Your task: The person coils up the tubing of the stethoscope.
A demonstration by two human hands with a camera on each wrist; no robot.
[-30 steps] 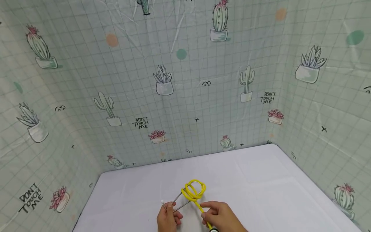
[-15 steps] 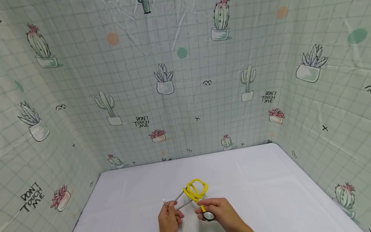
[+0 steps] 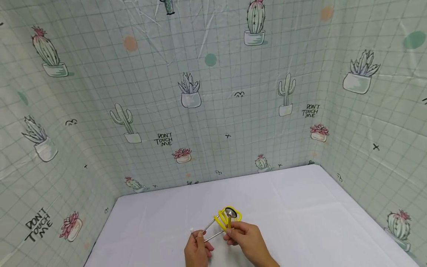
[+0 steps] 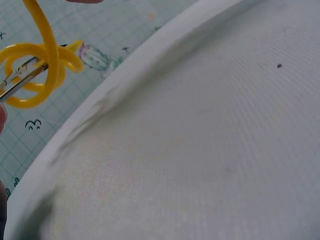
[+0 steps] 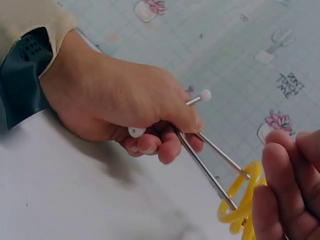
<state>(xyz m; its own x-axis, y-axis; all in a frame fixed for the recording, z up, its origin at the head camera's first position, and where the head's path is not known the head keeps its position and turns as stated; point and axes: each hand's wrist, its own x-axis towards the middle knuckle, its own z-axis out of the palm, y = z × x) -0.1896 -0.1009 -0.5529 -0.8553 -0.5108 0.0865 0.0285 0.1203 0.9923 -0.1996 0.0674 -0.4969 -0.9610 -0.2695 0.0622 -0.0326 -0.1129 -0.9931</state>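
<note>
A stethoscope with yellow tubing (image 3: 218, 221) is held up between both hands above the table. My left hand (image 3: 197, 249) grips its two metal ear tubes (image 5: 207, 167), thumb across them. One white ear tip (image 5: 205, 94) pokes out above that hand and another white ear tip (image 5: 136, 132) below it. The tubing is looped in a loose coil around the far end of the ear tubes. My right hand (image 3: 247, 239) pinches the tube just below the round chest piece (image 3: 231, 212), which points up in front of the coil. Its fingers hide part of the tubing.
A white cloth covers the table (image 3: 283, 211) under the hands. A fabric backdrop (image 3: 213, 122) with printed cacti stands behind it and along both sides. The left wrist view also catches a small dark speck (image 4: 279, 65) on the cloth.
My right hand has turned the chest piece from below the fingers, near the palm, up and over in front of the coil. The left hand keeps its hold on the ear tubes.
</note>
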